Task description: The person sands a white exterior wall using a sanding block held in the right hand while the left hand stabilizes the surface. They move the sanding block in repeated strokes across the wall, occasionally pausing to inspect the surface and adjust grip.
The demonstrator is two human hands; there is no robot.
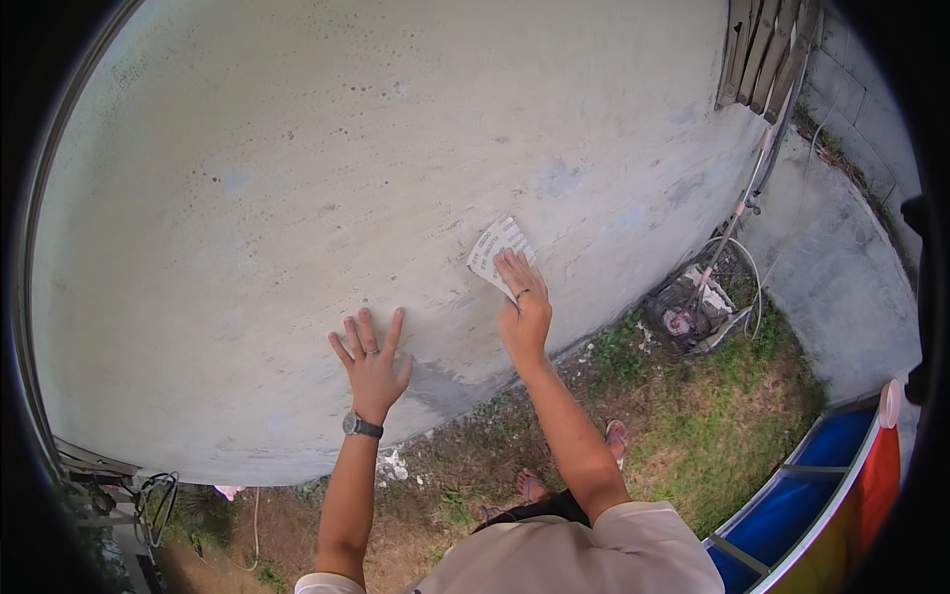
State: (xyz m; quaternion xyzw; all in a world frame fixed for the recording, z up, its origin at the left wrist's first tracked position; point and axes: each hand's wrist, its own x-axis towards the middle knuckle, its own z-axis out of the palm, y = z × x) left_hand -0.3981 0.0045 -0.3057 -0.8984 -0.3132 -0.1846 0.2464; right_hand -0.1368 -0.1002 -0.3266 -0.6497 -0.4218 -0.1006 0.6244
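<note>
My right hand [525,315] presses a piece of sandpaper [499,249] against a pale plastered wall [297,208]. The sheet's printed backing faces me, and its grit side is hidden against the wall. My fingers lie over its lower right part, with a ring on one of them. Lower and to the left, my left hand [375,371] rests on the same wall, fingers spread and holding nothing. That hand wears a ring and a dark-strapped wristwatch [362,425]. Small pits, scuffs and bluish-grey patches mark the plaster.
Grass [690,445] and bare soil run along the wall's foot, where my sandalled feet stand. On the right are a pipe [731,223], a loose hose [758,297], wooden slats [768,56] and a blue-panelled metal frame [805,490]. Coiled cable [157,505] hangs at lower left.
</note>
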